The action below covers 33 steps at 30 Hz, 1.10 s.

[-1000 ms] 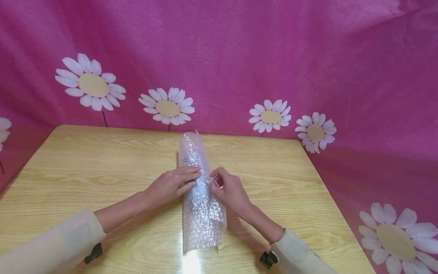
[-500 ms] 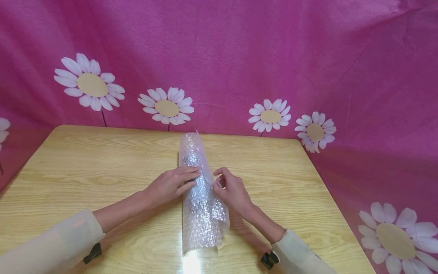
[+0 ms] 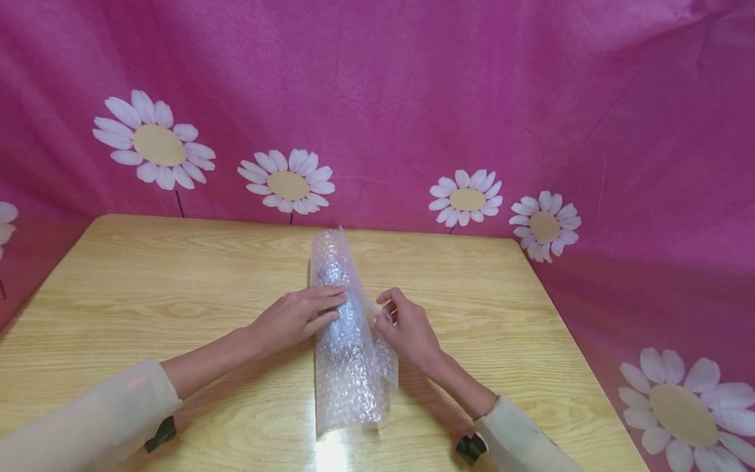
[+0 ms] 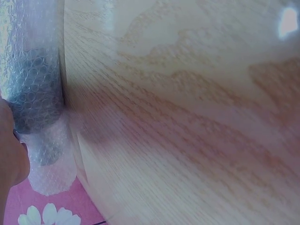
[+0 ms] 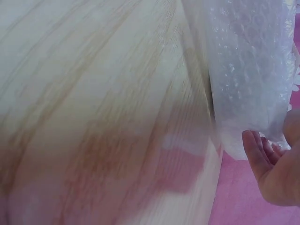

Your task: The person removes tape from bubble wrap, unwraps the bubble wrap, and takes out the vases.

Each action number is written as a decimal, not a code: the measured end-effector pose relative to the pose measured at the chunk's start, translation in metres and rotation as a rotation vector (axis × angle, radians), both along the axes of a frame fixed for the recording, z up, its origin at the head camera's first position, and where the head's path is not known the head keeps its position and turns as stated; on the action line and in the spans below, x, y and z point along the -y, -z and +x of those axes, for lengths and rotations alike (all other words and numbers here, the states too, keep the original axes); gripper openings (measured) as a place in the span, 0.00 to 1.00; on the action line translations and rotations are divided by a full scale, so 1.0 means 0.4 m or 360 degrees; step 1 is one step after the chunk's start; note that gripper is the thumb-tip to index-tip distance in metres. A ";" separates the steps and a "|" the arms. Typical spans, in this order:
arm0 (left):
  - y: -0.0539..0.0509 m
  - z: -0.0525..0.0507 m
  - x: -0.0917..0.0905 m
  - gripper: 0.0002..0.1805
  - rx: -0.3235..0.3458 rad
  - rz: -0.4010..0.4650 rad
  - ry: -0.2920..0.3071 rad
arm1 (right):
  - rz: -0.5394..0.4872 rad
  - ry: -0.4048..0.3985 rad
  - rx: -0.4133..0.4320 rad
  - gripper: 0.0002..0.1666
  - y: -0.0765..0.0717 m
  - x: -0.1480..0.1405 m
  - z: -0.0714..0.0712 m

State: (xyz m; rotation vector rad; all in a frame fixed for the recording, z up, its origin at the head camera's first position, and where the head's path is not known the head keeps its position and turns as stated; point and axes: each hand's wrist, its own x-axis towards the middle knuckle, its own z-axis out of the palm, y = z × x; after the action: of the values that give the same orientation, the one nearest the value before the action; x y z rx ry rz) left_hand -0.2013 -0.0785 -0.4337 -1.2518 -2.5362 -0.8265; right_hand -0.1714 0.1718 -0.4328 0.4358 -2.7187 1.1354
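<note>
A long roll of clear bubble wrap [image 3: 348,380] lies lengthwise on the wooden table [image 3: 177,275]. Something dark and rounded, perhaps a bottle, shows through the bubble wrap [image 4: 35,89] in the left wrist view; its kind is hidden. My left hand [image 3: 297,314] rests on top of the roll, its fingers nearly straight across it. On the roll's right side, my right hand [image 3: 407,324] pinches the loose edge of the wrap between thumb and fingers. The right wrist view shows curled fingers [image 5: 255,150] at that wrap edge.
Behind the table hangs a pink cloth [image 3: 377,98] printed with white daisies, and it continues down both sides. A bright light reflection falls on the tabletop near the roll's front end.
My right hand has moved slightly right, drawing the loose edge of the bubble wrap away from the roll. The left hand has stayed in place on top.
</note>
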 end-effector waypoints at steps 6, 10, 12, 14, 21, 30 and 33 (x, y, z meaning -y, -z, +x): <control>-0.002 -0.002 0.000 0.21 0.0025 -0.0006 -0.0007 | -0.0044 -0.0016 0.0025 0.15 -0.005 0.002 -0.003; -0.002 -0.004 -0.002 0.20 0.0021 -0.0001 -0.0002 | -0.0058 -0.0035 0.0032 0.15 -0.013 0.008 -0.006; -0.003 -0.005 -0.003 0.21 0.0023 -0.0001 -0.0001 | -0.0053 -0.0038 0.0048 0.15 -0.016 0.012 -0.007; -0.003 -0.004 -0.003 0.21 0.0030 -0.0004 -0.0003 | -0.0050 -0.0040 0.0067 0.15 -0.019 0.015 -0.009; -0.001 -0.006 -0.004 0.21 0.0016 -0.0012 -0.0006 | -0.0053 -0.0083 0.0076 0.13 -0.030 0.026 -0.014; -0.005 -0.005 -0.005 0.21 0.0032 -0.0057 -0.0010 | -0.0063 -0.0101 0.0030 0.10 -0.058 0.048 -0.029; -0.006 -0.005 -0.004 0.21 0.0039 -0.0055 -0.0008 | -0.0036 -0.0133 0.0008 0.09 -0.065 0.052 -0.035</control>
State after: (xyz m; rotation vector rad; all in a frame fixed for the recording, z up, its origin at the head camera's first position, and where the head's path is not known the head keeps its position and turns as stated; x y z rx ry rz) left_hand -0.2034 -0.0768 -0.4313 -1.2529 -2.5825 -0.8055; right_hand -0.1853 0.1511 -0.4070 0.5484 -2.7126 1.1881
